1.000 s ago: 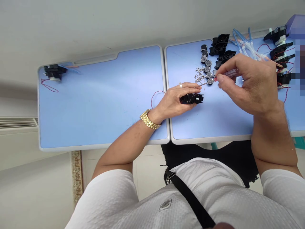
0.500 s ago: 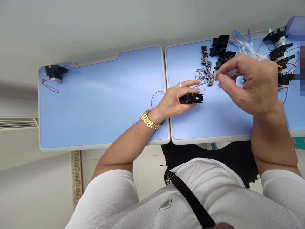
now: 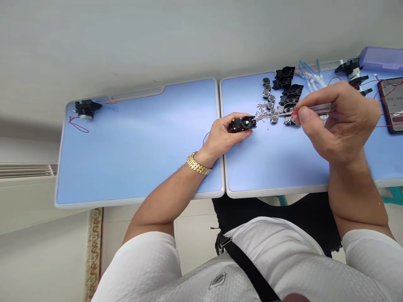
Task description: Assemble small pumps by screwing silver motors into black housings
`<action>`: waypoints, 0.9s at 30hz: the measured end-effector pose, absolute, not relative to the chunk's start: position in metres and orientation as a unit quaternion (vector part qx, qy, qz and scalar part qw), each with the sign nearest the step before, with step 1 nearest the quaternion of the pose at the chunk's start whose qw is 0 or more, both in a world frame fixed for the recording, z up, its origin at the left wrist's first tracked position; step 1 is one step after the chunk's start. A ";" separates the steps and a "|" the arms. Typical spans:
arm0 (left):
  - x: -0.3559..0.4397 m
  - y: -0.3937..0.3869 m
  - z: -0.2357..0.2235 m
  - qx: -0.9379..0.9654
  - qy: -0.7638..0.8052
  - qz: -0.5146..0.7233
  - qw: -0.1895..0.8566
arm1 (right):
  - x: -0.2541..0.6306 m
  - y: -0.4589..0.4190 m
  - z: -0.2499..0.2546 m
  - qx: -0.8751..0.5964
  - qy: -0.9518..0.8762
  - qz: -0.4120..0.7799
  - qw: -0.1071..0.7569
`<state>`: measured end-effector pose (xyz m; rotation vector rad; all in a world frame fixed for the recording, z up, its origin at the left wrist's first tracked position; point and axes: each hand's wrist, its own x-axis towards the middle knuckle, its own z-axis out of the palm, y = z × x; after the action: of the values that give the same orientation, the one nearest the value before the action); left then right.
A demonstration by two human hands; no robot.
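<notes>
My left hand is closed around a small black motor housing with a round recess and a white shaft on top. A red wire trails from behind that hand. Between the thumb and fingers of my right hand is a screwdriver with a clear and red handle. Its thin shaft points left, and the tip is by the right end of the housing; whether they touch I cannot tell. Loose small screws lie just beyond the tip, beside a row of round metal-rimmed parts.
Black plastic shells stand in a column at the back, near blue and clear tubes. Further right are black assemblies, a purple box and a phone. Another wired assembly sits far left. A seam divides the tabletop.
The left hand has turned the housing and closed more tightly around it. The screwdriver tip has come to the housing's right end. The view has shifted, showing the phone on the right.
</notes>
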<state>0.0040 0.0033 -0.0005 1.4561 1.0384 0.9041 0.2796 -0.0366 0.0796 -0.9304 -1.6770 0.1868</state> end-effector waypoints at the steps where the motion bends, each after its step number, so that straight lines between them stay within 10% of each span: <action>1: 0.004 0.004 -0.001 0.604 0.440 0.385 0.541 | 0.279 -0.038 0.081 -0.392 -0.723 0.078 0.564; 27: 0.005 0.000 -0.007 0.683 0.409 0.423 0.434 | 0.278 -0.036 0.076 -0.347 -0.813 -0.016 0.467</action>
<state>0.0049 -0.0005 -0.0071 1.7006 1.0187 1.0533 0.2780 -0.0365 0.0762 -0.8524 -1.9954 -0.0382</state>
